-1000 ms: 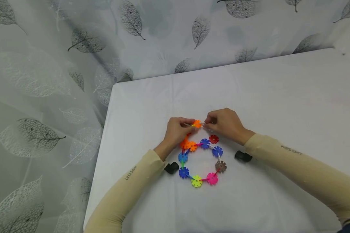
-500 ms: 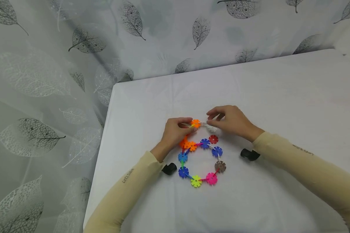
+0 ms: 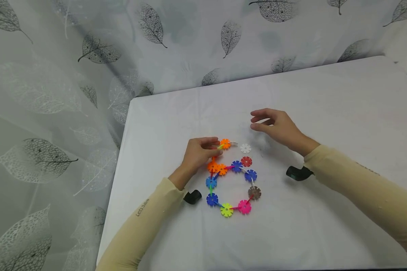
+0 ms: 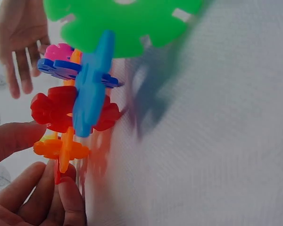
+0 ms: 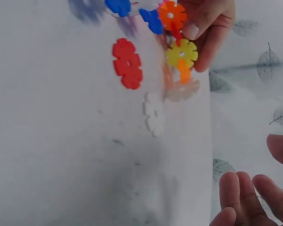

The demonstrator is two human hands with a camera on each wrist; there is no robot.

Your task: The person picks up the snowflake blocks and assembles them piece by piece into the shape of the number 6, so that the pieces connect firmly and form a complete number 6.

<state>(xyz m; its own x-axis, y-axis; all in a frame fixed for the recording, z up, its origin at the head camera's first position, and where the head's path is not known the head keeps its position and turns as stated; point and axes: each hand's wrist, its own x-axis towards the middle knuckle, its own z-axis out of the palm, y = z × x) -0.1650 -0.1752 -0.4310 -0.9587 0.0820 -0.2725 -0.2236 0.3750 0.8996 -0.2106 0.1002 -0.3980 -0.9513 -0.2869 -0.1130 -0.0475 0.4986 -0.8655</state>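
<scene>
My left hand (image 3: 198, 154) pinches the upper end of a chain of flower-shaped plastic snowflake discs, by a yellow disc (image 5: 181, 54). Just beyond its fingertips are an orange disc (image 3: 225, 143) and an edge-on white disc (image 3: 233, 143). Lower down, the chain forms a ring on the table, with blue (image 3: 212, 200), yellow-green (image 3: 227, 210), pink (image 3: 244, 207) and brown (image 3: 254, 193) discs among its links. Right of the raised end lie a loose white disc (image 3: 245, 148) and a red disc (image 3: 246, 162). Above and right of them my right hand (image 3: 279, 126) hovers, fingers apart, holding nothing.
A white cloth covers the table (image 3: 308, 101); its left edge runs beside my left forearm. Behind hangs a leaf-patterned curtain (image 3: 186, 41). Black wrist cameras (image 3: 299, 173) sit under both wrists, the left one close to the ring of discs.
My right hand has let go of the white disc at the chain's end and drawn back up and right, its fingers spreading. My left hand has shifted slightly left, still gripping the chain.
</scene>
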